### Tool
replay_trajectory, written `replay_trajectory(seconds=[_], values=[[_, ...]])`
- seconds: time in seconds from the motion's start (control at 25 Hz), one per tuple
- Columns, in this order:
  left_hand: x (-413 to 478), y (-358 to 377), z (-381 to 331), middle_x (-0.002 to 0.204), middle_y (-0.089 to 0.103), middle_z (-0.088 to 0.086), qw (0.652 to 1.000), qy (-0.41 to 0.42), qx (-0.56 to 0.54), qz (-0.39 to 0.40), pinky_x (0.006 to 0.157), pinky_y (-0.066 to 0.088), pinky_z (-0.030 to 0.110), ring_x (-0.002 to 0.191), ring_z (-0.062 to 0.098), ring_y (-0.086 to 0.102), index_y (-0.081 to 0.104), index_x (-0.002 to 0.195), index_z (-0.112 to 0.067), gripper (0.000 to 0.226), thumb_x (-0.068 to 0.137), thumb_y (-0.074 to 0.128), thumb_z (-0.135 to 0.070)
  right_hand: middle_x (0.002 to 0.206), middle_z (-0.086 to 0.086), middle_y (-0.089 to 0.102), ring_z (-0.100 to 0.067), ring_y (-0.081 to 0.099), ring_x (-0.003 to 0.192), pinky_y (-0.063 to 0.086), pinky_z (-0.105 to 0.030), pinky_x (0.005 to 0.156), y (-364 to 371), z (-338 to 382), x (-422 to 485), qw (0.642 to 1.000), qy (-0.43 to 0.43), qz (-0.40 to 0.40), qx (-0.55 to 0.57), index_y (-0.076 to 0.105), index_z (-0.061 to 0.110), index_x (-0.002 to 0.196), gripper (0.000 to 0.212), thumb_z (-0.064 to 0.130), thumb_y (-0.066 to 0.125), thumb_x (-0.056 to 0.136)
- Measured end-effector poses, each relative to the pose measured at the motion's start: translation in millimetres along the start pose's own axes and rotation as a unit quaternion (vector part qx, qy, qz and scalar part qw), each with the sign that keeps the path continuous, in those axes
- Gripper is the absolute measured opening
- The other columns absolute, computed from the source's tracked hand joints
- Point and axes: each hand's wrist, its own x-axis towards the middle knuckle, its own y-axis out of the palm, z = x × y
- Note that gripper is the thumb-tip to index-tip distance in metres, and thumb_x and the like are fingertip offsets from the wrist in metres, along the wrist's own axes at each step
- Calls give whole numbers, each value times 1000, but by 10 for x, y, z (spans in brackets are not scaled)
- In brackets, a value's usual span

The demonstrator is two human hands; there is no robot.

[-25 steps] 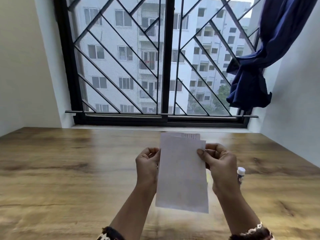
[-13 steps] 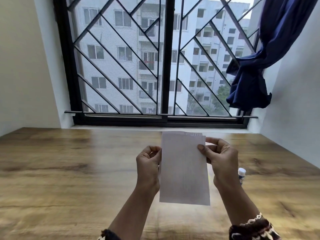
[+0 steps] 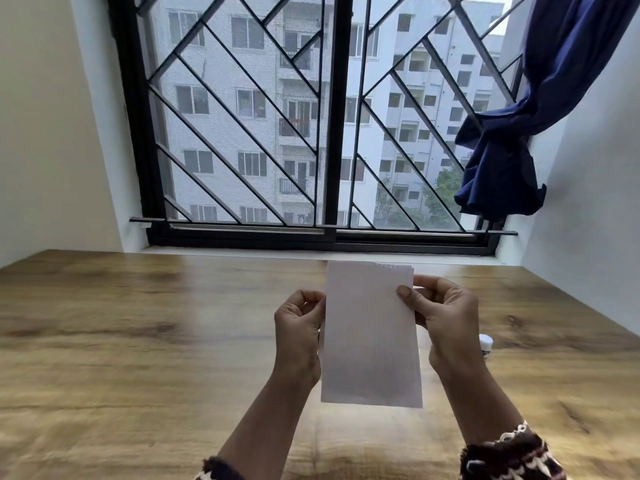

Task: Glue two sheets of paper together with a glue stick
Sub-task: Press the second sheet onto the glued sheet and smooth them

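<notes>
Left hand point(image 3: 298, 327) pinching the left edge of the upright paper sheets point(image 3: 370, 336), held above the wooden table point(image 3: 138, 341). Right hand point(image 3: 446, 320) clamped on the right edge, thumb in front. Glue stick point(image 3: 485, 344) upright just beyond the right wrist, mostly hidden.

Thin, matt white paper sheets point(image 3: 370, 337), slightly translucent; long wooden table point(image 3: 138, 341) with glossy, smooth grained brown finish; dark blue cloth curtain point(image 3: 502, 168), soft and matt; black metal window grille point(image 3: 242, 116); knitted dark patterned sleeve cuffs point(image 3: 509, 455).
</notes>
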Motion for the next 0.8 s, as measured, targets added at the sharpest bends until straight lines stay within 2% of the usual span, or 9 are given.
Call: replay_trajectory(seconds=[0.24, 0.52, 0.68, 0.8], values=[[-18, 0, -17, 47, 63, -3, 1000, -1, -6, 7, 36, 43, 15, 38, 6, 57, 55, 66, -8, 21, 82, 60, 3, 50, 3, 68, -9, 61, 47, 52, -20, 46, 2, -1, 7, 1000, 3, -4, 2, 64, 10, 73, 18, -8, 66, 72], [-83, 13, -25, 61, 68, -1, 995, -6, -86, 59, 43, 50, 20, 49, 8, 62, 62, 80, -7, 13, 87, 52, 0, 50, 4, 68, -8, 61, 47, 52, -19, 47, -19, 18, 16, 1000, 8, -3, 11, 64, 10, 73, 17, -7, 66, 72], [-43, 34, -95, 72, 71, -4, 996, 33, -27, 79, 52, 48, 22, 63, 8, 64, 64, 85, -14, 14, 89, 51, -15, 50, 4, 68, -7, 61, 46, 52, -18, 46, -34, 35, 14, 1000, 10, -1, 11, 63, 9, 73, 17, -7, 66, 72], [7, 89, -178, 76, 67, -1, 996, 54, 20, 70, 53, 49, 24, 65, 9, 62, 64, 82, -17, 8, 86, 59, -12, 49, 4, 67, -7, 61, 46, 52, -19, 46, -43, 41, 12, 1000, 8, -3, 11, 63, 8, 74, 16, -7, 66, 72]])
